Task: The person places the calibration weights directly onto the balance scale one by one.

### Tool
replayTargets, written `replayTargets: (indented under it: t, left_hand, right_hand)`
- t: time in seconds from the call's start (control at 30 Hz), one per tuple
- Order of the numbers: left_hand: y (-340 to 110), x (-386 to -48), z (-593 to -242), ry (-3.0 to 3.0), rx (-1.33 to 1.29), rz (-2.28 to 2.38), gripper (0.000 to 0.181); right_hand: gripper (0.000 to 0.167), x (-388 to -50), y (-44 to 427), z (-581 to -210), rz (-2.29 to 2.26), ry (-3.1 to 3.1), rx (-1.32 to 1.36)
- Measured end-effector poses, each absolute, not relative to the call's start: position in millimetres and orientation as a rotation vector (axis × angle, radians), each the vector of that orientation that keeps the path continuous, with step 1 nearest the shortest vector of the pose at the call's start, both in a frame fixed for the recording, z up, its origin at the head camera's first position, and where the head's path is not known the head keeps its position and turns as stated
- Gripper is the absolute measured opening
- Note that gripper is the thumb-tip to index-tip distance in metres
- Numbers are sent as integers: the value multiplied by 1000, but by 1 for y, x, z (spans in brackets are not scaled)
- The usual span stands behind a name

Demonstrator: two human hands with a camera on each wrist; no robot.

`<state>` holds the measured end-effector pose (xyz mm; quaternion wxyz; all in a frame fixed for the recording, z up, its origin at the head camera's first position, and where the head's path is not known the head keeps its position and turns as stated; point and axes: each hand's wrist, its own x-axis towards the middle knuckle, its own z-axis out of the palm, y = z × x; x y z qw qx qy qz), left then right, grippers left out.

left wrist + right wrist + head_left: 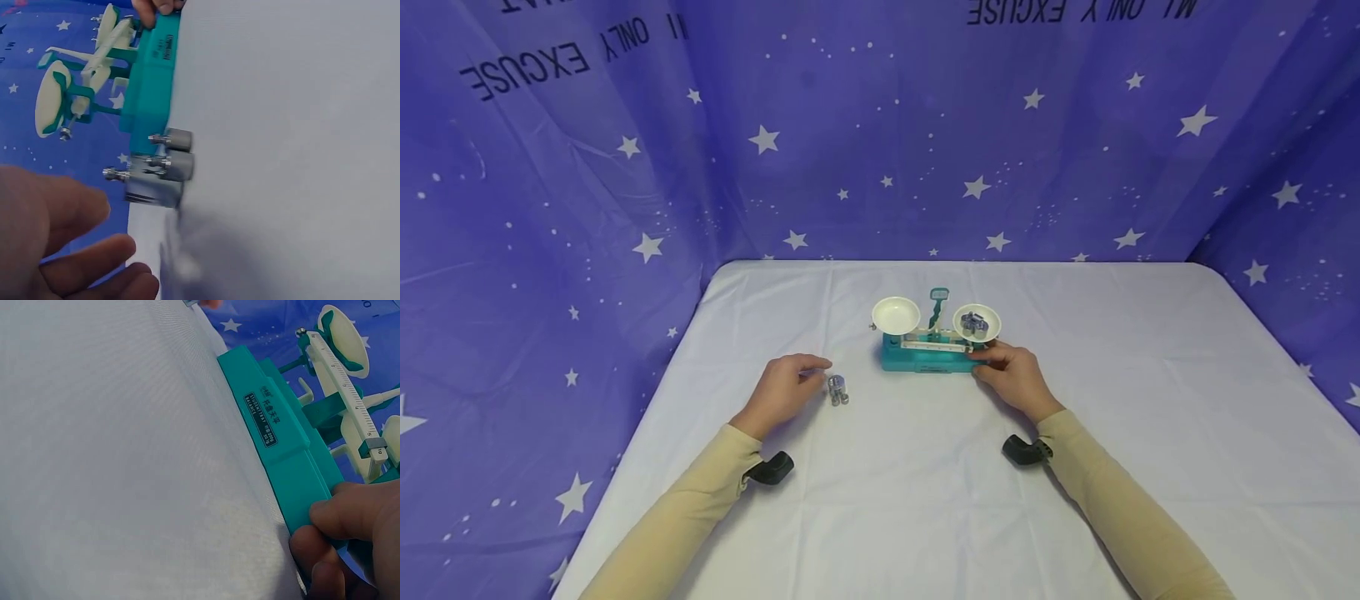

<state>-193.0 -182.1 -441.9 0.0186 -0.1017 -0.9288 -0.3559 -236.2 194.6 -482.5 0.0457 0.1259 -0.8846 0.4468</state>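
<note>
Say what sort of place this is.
Probably an improvised recording or demo booth: a purple star-print curtain encloses three sides of a white-covered table, with a small balance scale on it.

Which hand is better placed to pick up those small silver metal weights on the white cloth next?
Probably the left hand: its grip is empty, close beside the silver cylindrical metal weights. The right hand holds the teal plastic balance base.

Left hand [780, 392], right hand [1018, 380] apart
</note>
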Motion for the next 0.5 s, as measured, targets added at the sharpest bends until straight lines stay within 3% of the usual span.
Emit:
replayTargets:
  t: [0.5]
  left_hand:
    - [-176,-191,-459,-2822,-331,-1178,21]
  right_hand:
    - [24,-236,195,-483,1385,-2705,378]
